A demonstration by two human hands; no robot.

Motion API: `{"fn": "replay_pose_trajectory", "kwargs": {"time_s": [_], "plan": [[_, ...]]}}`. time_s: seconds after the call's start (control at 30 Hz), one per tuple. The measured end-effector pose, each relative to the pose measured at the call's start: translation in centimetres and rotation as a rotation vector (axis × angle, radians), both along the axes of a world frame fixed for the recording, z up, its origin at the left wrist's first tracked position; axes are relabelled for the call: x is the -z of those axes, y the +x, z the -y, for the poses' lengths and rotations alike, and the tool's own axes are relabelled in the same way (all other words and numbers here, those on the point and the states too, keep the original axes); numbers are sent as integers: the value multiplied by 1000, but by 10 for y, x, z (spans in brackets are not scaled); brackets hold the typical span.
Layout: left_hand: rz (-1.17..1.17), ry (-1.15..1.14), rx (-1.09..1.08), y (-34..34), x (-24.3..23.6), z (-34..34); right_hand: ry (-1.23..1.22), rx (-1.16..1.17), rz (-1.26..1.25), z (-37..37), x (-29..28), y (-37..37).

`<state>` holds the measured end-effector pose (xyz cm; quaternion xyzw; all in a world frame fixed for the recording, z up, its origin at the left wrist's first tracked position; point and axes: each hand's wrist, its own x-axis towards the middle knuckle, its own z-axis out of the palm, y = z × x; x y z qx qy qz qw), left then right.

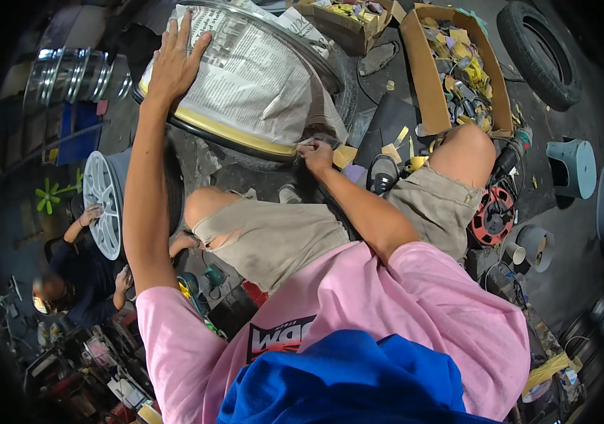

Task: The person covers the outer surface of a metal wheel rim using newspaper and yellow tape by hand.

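Newspaper held over a wheel. The newspaper (266,81) is spread across the wheel (245,148), beyond the left knee (205,208) and left of the carton (422,85). The left hand (178,60) is laid flat on the far-left part, fingers splayed wide; the grip of the right hand (316,154) is narrowed at the near-right edge — whether newspaper or strip is pinched there cannot be told. Good work probably requires the newspaper to be held taut from the left, its edge pressed evenly along the yellow strip (224,129), and the right-side creases smoothed outward. The newspaper's long axis runs roughly far left to near right — a tapered corner is pointed near and right, just past the right hand.
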<state>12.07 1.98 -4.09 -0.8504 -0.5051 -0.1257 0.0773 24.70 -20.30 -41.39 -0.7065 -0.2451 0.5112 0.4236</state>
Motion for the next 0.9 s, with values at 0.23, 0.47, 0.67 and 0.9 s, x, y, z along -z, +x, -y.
{"fn": "replay_pose_trajectory", "kwargs": {"time_s": [0.23, 0.47, 0.67, 0.9], "plan": [[-12, 6, -8, 2, 0, 4, -74, 40, 273, -4, -24, -7], [-3, 11, -15, -4, 0, 5, -36, 129, 207, 21, -40, 9], [167, 113, 26, 1, -18, 7, 43, 76, 157, 28, -22, 20], [840, 416, -434, -84, -40, 19, 27, 402, 407, 15, 10, 112]]}}
